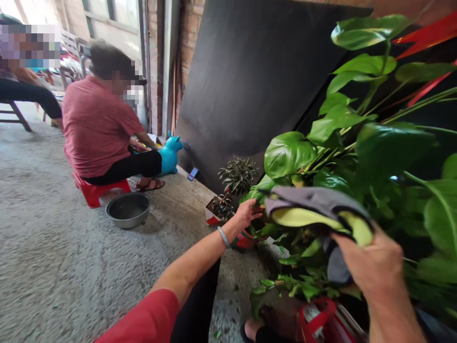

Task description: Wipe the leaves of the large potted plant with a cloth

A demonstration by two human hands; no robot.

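My right hand (380,264) is closed around a grey cloth (317,195) with a yellow-green underside and dark edging. The cloth is blurred and hangs in front of a large leafy potted plant (289,155). My left hand (248,213), with a pale bangle (223,237) on its wrist, reaches to the plant's lower left leaves. Its visible fingers are stretched and apart, while the fingertips are partly lost among the foliage. Beneath this hand shows part of a red pot (245,239).
A small potted shrub (238,175) stands left of the big plant, before a leaning black board (257,76). Further left, a person in a pink shirt (96,124) sits on a red stool (89,190) near a metal basin (127,209) and a blue animal toy (169,155). A red bag (317,319) lies below.
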